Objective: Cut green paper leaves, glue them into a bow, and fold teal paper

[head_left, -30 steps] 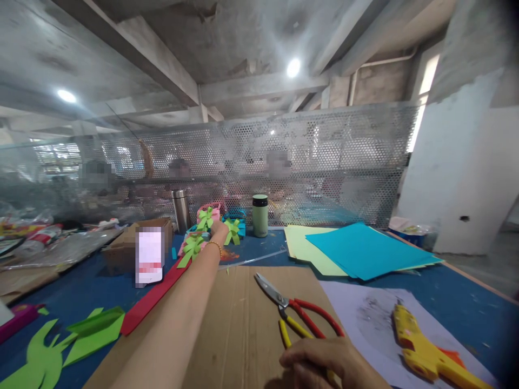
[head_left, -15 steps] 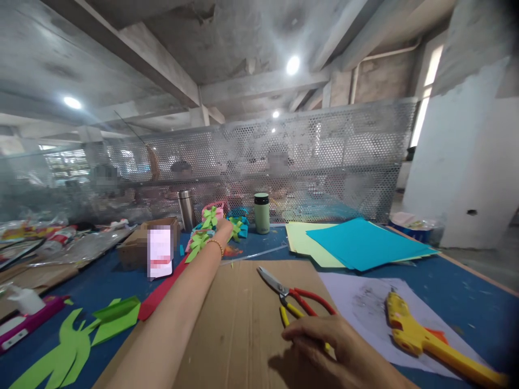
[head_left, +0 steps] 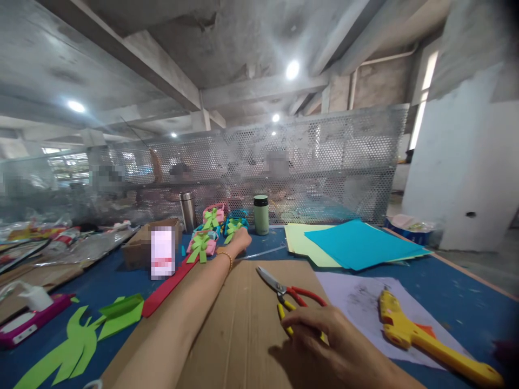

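Observation:
My left hand [head_left: 240,241] reaches out at the far side of the cardboard, its fingers mostly hidden behind its back. It is beside a small blue paper piece [head_left: 242,218] that carries a green paper bow [head_left: 232,229]; I cannot tell whether it grips it. Small pink pieces [head_left: 213,213] with green bows [head_left: 200,248] stand just to the left. My right hand [head_left: 330,332] is over the near right of the cardboard, fingers loosely bent and plainly gripping nothing. Beneath and beside its fingertips lie scissors [head_left: 272,278] with red and yellow handles, blades pointing away.
A cardboard sheet [head_left: 231,324] covers the middle of the blue table. Right are a yellow glue gun [head_left: 399,324] and blue paper [head_left: 360,246]. A green tumbler [head_left: 261,216], a steel flask [head_left: 187,212], a phone [head_left: 162,253], a box [head_left: 133,249] and green paper cutouts [head_left: 75,340] stand or lie around.
My left hand has moved right, off the pink pieces and toward the blue one, so the pink pieces show more fully. My right hand stays by the scissors. The view has shifted slightly.

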`<move>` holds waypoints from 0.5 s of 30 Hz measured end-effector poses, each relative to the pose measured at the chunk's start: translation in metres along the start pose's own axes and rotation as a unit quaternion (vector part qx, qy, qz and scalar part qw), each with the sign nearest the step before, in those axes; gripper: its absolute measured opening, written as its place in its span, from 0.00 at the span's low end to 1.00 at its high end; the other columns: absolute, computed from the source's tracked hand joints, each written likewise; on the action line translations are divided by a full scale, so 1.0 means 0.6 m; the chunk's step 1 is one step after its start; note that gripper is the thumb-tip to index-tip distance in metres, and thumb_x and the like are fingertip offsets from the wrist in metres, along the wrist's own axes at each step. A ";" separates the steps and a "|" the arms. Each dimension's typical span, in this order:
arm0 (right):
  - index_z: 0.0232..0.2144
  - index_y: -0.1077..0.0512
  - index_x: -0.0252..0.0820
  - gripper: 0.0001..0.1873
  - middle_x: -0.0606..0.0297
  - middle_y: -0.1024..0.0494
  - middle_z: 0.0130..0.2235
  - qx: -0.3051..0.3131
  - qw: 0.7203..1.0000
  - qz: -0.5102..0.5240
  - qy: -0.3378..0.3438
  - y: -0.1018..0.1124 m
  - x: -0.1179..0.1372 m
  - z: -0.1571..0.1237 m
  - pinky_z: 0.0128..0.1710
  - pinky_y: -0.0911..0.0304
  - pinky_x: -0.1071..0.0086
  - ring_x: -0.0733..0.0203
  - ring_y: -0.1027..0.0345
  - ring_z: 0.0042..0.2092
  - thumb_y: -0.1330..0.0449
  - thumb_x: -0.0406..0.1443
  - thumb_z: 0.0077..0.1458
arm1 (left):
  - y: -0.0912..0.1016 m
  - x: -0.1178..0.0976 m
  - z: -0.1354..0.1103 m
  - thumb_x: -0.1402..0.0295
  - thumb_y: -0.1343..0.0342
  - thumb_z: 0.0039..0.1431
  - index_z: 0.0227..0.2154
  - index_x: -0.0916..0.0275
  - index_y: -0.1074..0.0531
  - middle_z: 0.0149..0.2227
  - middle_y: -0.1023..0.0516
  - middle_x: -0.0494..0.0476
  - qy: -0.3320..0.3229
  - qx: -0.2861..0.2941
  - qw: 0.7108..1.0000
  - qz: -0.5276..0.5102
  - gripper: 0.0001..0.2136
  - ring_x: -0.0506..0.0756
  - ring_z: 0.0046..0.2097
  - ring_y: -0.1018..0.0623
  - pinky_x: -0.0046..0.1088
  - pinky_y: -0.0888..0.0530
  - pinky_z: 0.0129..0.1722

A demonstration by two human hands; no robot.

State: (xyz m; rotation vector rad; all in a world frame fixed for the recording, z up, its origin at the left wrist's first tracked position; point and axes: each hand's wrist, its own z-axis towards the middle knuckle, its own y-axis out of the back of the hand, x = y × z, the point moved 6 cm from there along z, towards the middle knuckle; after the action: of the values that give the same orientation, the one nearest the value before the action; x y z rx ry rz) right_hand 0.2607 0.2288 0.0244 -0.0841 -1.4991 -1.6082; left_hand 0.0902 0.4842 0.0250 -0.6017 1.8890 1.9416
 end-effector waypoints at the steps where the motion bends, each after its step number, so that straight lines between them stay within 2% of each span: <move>1: 0.40 0.21 0.44 0.16 0.64 0.19 0.32 -0.002 1.000 -0.005 -0.001 0.000 -0.002 0.000 0.35 0.35 0.70 0.60 0.26 0.36 0.50 0.33 0.62 | -0.007 0.002 0.005 0.62 0.43 0.64 0.53 0.64 0.31 0.53 0.27 0.62 0.012 0.009 1.000 0.010 0.18 0.59 0.50 0.24 0.42 0.24 0.47; 4: 0.40 0.21 0.44 0.17 0.65 0.20 0.30 -0.004 1.000 -0.013 0.009 0.002 -0.001 0.000 0.30 0.38 0.71 0.63 0.29 0.30 0.51 0.33 0.64 | -0.018 0.006 0.020 0.62 0.42 0.63 0.53 0.65 0.31 0.53 0.27 0.64 0.033 0.022 0.999 0.037 0.18 0.59 0.50 0.24 0.42 0.24 0.47; 10: 0.38 0.21 0.43 0.15 0.61 0.19 0.33 -0.003 1.000 -0.010 0.029 0.004 0.004 -0.002 0.31 0.38 0.71 0.62 0.29 0.32 0.49 0.32 0.61 | -0.019 0.014 0.036 0.62 0.43 0.64 0.53 0.66 0.31 0.53 0.27 0.64 0.044 0.016 0.996 0.075 0.18 0.59 0.49 0.24 0.43 0.24 0.47; 15: 0.39 0.21 0.44 0.15 0.63 0.19 0.34 -0.004 1.000 -0.005 0.008 0.001 -0.005 -0.005 0.35 0.36 0.71 0.62 0.27 0.34 0.48 0.30 0.61 | -0.023 0.017 0.038 0.62 0.43 0.64 0.53 0.65 0.31 0.53 0.27 0.63 0.026 0.012 0.995 0.098 0.18 0.59 0.49 0.24 0.42 0.24 0.47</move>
State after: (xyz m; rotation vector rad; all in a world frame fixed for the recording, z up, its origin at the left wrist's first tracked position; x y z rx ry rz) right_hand 0.2643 0.2282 0.0223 -0.0676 -1.4827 -1.6201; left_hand 0.0879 0.5073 0.0084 -0.4800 2.0695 2.0367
